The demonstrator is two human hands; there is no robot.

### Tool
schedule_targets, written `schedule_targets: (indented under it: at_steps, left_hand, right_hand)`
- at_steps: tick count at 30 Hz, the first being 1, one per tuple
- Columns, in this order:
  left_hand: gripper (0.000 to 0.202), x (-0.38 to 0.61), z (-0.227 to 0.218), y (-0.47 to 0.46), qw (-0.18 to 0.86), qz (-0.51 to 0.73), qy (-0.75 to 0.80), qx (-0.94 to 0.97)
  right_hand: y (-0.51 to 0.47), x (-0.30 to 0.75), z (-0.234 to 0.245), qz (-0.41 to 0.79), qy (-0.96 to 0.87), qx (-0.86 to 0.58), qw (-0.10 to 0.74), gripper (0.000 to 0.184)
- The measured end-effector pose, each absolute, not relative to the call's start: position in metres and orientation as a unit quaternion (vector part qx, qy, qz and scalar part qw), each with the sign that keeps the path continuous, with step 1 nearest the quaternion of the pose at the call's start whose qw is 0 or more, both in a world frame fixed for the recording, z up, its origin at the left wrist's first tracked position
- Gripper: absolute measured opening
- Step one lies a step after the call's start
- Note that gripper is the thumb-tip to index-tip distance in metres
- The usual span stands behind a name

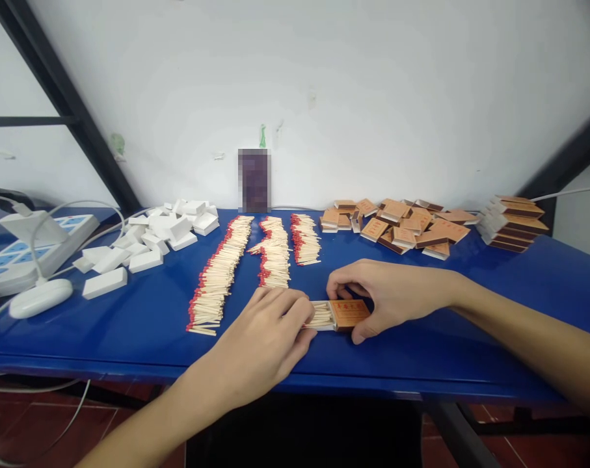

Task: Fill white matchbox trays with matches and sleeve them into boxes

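Near the front of the blue table, my left hand (272,328) is closed on the left end of a white matchbox tray (322,316) with matches lying in it. My right hand (380,299) grips an orange matchbox sleeve (349,314) between thumb and fingers. The tray's right end meets or sits inside the sleeve's left opening, and part of the matches shows between my hands. My left fingers hide the tray's left end. Behind my hands lie three rows of red-tipped matches: a long left row (221,273), a middle row (275,253) and a short right row (305,239).
White trays (165,227) are heaped at the back left, beside a power strip (75,227) and a white cabled device (41,298). Loose orange sleeves (397,221) lie at the back right. Filled-looking matchboxes (516,221) are stacked farther right. A blurred dark rectangle (254,181) stands against the wall.
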State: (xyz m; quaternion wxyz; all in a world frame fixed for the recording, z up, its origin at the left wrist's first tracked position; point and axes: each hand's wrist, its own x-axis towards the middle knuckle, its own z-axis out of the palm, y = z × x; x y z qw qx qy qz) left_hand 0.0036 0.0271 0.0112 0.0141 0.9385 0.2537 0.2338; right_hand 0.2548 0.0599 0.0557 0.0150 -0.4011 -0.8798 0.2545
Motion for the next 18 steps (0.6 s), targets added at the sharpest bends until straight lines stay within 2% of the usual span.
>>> schedule_targets:
  at_steps: [5, 18]
  left_hand:
    - [0.01, 0.0027, 0.0087, 0.0281, 0.028, 0.233, 0.237, 0.943]
    - [0.002, 0.0017, 0.0048, 0.0281, 0.032, 0.276, 0.233, 0.932]
  right_hand:
    - [0.0592, 0.2527, 0.0534, 0.242, -0.881, -0.405, 0.027, 0.048]
    - [0.0626, 0.2533, 0.05, 0.249, -0.885, -0.392, 0.045, 0.047]
